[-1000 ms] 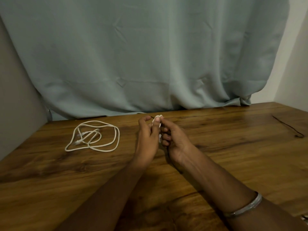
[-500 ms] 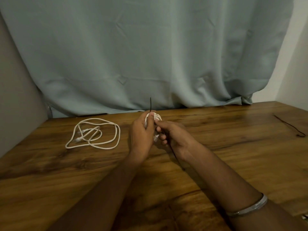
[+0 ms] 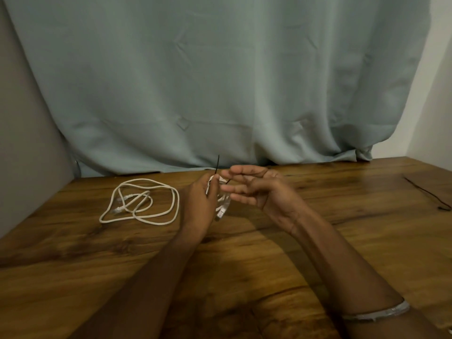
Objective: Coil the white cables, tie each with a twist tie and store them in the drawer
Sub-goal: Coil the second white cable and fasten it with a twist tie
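- The left hand (image 3: 200, 201) grips a small coiled white cable (image 3: 221, 204) above the table (image 3: 269, 253), fingers curled round the bundle; this probably keeps the loops from springing apart while the tie goes on. A clear plug end hangs below the hand.
- A black twist tie (image 3: 217, 165) is pinched against the coil by the left hand, with one end standing up above the fingers. A short dark bit shows on the far side of the coil, so the tie seems to pass through or round the bundle, though the wrap itself is hidden.
- The right hand (image 3: 254, 189) sits just beside the coil, palm turned inward and fingers spread and relaxed, clamped on nothing. Its fingertips (image 3: 226, 189) are near the tie's lower end, placed, I judge, to take that end and twist it.
- A second white cable (image 3: 140, 201) lies loosely looped on the table to the left, well apart from the hands. It is untied, so its turn is yet to come.
- Another dark twist tie (image 3: 428, 192) lies at the table's right edge, likely kept for that cable.
- No drawer is in view.
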Available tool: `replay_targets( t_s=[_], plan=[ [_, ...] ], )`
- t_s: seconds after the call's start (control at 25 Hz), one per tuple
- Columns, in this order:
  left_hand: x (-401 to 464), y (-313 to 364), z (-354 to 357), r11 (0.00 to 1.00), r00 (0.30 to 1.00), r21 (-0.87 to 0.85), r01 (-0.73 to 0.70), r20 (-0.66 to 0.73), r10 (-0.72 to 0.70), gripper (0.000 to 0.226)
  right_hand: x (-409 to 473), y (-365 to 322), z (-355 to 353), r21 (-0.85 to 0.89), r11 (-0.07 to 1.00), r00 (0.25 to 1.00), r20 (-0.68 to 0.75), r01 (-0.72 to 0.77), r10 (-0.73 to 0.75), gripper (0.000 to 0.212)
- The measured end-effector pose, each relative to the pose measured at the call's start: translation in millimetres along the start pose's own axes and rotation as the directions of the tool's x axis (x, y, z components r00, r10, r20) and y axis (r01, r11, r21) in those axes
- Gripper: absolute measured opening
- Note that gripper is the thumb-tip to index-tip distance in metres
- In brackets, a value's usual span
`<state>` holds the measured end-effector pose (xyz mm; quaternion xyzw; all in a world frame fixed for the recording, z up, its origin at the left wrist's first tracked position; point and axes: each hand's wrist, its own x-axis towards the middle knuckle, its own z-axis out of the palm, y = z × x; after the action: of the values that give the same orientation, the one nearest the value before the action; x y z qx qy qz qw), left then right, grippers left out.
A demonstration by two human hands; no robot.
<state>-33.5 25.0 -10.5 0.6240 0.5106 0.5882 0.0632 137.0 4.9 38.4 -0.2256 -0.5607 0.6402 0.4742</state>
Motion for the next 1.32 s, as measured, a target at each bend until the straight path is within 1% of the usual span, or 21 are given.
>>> replay_targets(
  t_s=[0.04,0.08,0.12,0.2,0.24,0.28,0.36,0.44,0.52,0.6,0.72,0.88,1.12,1.32],
  plan=[
    [0,-1,1,0.999,1.0,0.033,-0.027,0.003,0.027,0.022,2,1,-1,-0.048,0.998,0.997,-0.064,0.046,-0.049,0.027],
    [0,-2,1,0.996,0.999,0.071,-0.046,0.007,0.045,0.024,3,2,-2,-0.09,0.992,0.986,-0.13,0.09,-0.101,0.022],
    [0,-3,1,0.993,0.999,0.103,-0.052,0.012,0.051,0.026,5,5,-4,-0.151,0.979,0.969,-0.186,0.135,-0.163,0.024],
    [-1,-3,0,0.987,0.999,0.154,-0.051,0.023,0.048,0.027,9,9,-9,-0.368,0.907,0.908,-0.274,0.205,-0.316,0.03],
    [-2,-3,0,0.983,0.998,0.175,-0.055,0.031,0.05,0.027,11,12,-12,-0.477,0.855,0.874,-0.304,0.205,-0.379,0.03],
    [-2,-3,1,0.98,0.997,0.19,-0.066,0.039,0.059,0.027,12,14,-16,-0.546,0.817,0.85,-0.326,0.187,-0.413,0.03],
    [-3,-3,3,0.975,0.994,0.201,-0.096,0.065,0.084,0.027,14,16,-20,-0.568,0.803,0.838,-0.339,0.181,-0.428,0.026],
    [-3,-4,6,0.973,0.99,0.199,-0.119,0.102,0.1,0.027,15,19,-22,-0.589,0.783,0.832,-0.319,0.201,-0.454,0.018],
    [-4,-5,9,0.969,0.985,0.201,-0.146,0.122,0.123,0.027,15,24,-23,-0.698,0.695,0.812,-0.297,0.174,-0.502,0.016],
    [-4,-6,10,0.962,0.98,0.214,-0.17,0.136,0.143,0.028,14,30,-21,-0.766,0.623,0.804,-0.263,0.162,-0.533,0.013],
    [-5,-6,11,0.956,0.974,0.219,-0.195,0.158,0.162,0.03,13,36,-18,-0.786,0.604,0.819,-0.258,0.131,-0.513,0.016],
    [-5,-6,11,0.949,0.965,0.22,-0.228,0.181,0.19,0.03,16,35,-15,-0.748,0.654,0.817,-0.305,0.113,-0.49,0.027],
    [-5,-8,13,0.943,0.955,0.209,-0.258,0.203,0.217,0.028,18,37,-17,-0.769,0.631,0.813,-0.302,0.101,-0.498,0.034],
    [-6,-6,13,0.936,0.952,0.226,-0.269,0.208,0.223,0.029,18,36,-21,-0.78,0.62,0.785,-0.328,0.089,-0.525,0.025]
  ],
)
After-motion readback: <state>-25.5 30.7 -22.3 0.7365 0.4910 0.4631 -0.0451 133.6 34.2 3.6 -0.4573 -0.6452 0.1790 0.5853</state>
